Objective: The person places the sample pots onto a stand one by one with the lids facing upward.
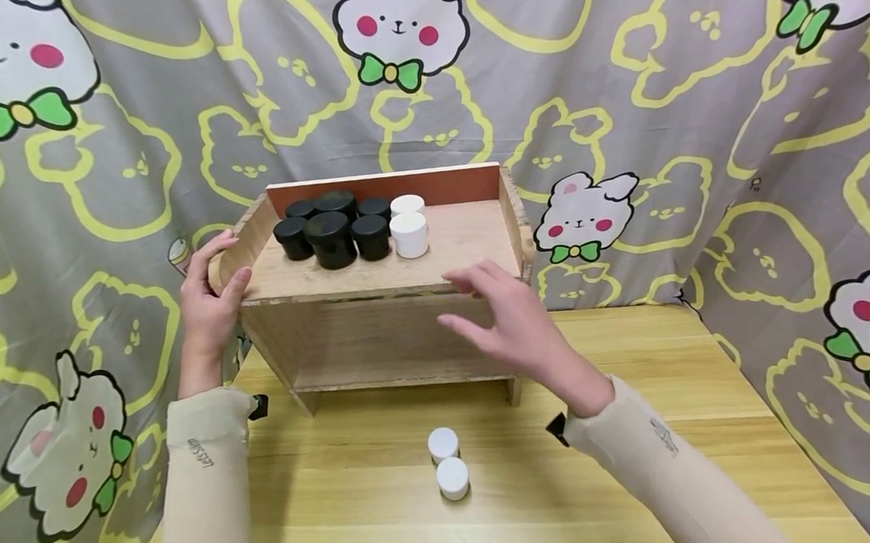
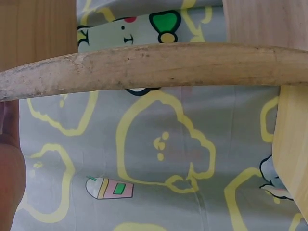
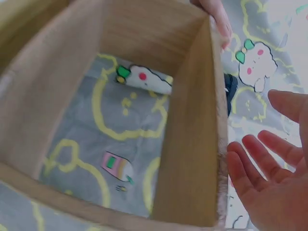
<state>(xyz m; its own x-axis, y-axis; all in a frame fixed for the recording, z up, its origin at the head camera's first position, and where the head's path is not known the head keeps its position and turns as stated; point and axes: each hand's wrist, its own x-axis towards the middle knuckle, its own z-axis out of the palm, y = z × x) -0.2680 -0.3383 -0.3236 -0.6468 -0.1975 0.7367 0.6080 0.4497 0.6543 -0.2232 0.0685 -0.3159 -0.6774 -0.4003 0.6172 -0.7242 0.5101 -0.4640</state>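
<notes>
A small two-tier wooden shelf [image 1: 467, 228] stands on the table. My left hand [image 1: 210, 301] grips its left side panel, thumb toward the front; in the left wrist view only a bit of that hand [image 2: 9, 178] shows beside a curved wooden edge [image 2: 159, 66]. My right hand [image 1: 502, 312] hovers near the front edge of the upper board at the right, fingers loosely bent, holding nothing. In the right wrist view, its palm and fingers [image 3: 255, 166] lie beside the wood. Several black jars [image 1: 331, 241] and two white jars [image 1: 411, 236] crowd the left of the upper board.
Two more white-lidded jars [image 1: 454, 479] stand close together on the wooden table [image 1: 364, 497], in front of the shelf. The lower board [image 1: 392, 380] shows beneath the upper one. A patterned curtain [image 1: 489, 86] hangs behind and on both sides.
</notes>
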